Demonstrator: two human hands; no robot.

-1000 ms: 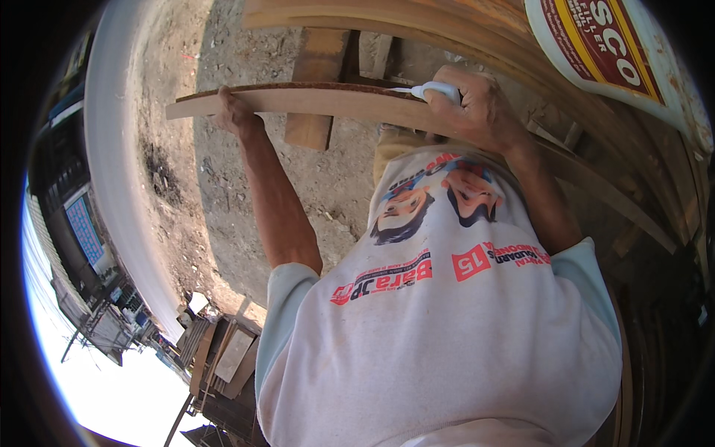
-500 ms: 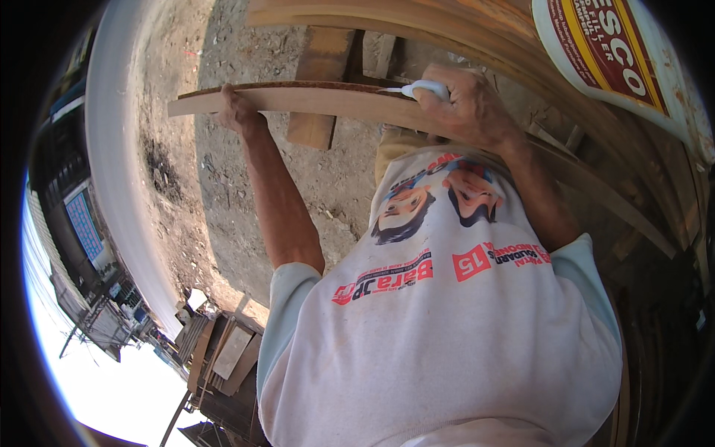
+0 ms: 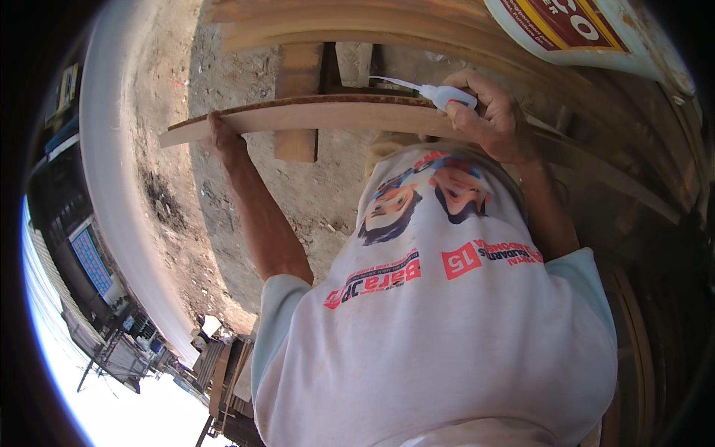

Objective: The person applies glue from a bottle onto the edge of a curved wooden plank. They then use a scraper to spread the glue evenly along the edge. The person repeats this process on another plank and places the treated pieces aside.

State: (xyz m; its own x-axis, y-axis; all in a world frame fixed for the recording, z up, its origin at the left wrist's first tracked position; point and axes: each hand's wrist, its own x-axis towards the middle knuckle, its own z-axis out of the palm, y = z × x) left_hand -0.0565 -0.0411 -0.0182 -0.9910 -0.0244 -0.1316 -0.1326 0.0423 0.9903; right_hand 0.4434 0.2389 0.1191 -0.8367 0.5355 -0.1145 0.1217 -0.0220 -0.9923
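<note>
A long pale wooden board (image 3: 328, 117) with a dark brown upper edge runs crosswise in front of me. My left hand (image 3: 223, 132) is closed around it near its left end. In my right hand (image 3: 495, 115) is a small white squeeze bottle (image 3: 449, 97) with a long thin nozzle. The bottle is tilted, its nozzle pointing left, and the tip sits just above the board's dark edge, apart from it. Part of the bottle is hidden by my fingers.
Several long wooden planks (image 3: 357, 28) lie beyond the board. A white bucket (image 3: 640, 59) with a red and yellow label stands at the far right. A short brown block (image 3: 296, 145) lies under the board on the dirt ground (image 3: 246, 186).
My right hand has shifted right and lifted the bottle, so its nozzle has come away from the board's edge. My left hand keeps its hold; the whole view has shifted slightly.
</note>
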